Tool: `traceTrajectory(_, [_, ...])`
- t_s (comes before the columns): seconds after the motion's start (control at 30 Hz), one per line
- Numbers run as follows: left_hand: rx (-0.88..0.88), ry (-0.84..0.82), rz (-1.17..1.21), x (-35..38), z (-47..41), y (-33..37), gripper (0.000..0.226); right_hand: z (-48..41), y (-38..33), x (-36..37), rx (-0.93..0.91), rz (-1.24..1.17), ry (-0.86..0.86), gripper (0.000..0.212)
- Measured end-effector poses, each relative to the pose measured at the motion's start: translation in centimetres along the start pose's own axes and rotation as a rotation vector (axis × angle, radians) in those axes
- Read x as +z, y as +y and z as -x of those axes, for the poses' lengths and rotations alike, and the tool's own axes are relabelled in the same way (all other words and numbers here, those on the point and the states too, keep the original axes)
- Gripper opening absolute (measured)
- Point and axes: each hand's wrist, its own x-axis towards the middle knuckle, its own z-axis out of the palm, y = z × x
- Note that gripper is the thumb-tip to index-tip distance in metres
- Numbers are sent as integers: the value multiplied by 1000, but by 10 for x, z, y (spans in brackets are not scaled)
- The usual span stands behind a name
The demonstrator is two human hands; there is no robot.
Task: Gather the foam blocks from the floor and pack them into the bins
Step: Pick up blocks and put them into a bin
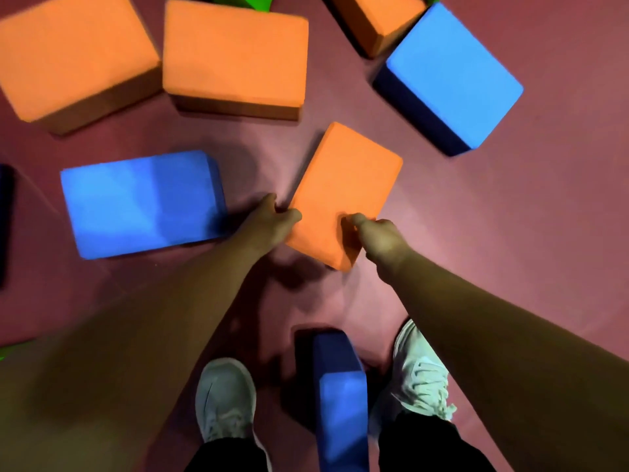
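Orange block at 10 o'clock [73, 59]: flat on the maroon floor [510, 233], just beside a second orange block [235, 57]
Blue block at 9 o'clock [139, 202]: flat on the floor, close to the left wrist, untouched
Left hand [270, 218]: curled onto the near left edge of the central orange block [343, 192], fingers hidden behind that edge, thumb on the top face
Central orange block: at the middle of the view, turned askew; it looks tipped up at its near corner, though I cannot tell if it is clear of the floor
Right hand [377, 236]: closed on the near right corner of the same block, thumb pressed into the top face
Blue block at 6 o'clock [340, 393]: standing on edge between the two pale shoes [226, 400]
Blue block at 1 o'clock [452, 76]: apart from the rest, beside another orange block [377, 18]
Bins: not in view
Handling, as judged: the foam should be light, soft and a little grippy, denting under the thumbs; holding opposite long edges ought to keep it steady
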Motion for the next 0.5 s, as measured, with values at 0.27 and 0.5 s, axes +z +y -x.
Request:
traceTrajectory(0.27, [84,166,316,-22,14,13,47,8,-22,-4,-141,-174,27,69])
traceTrajectory(0.5, [-80,88,927,-109,83,-20,29,83,-67,47,-325,-134,-263,63])
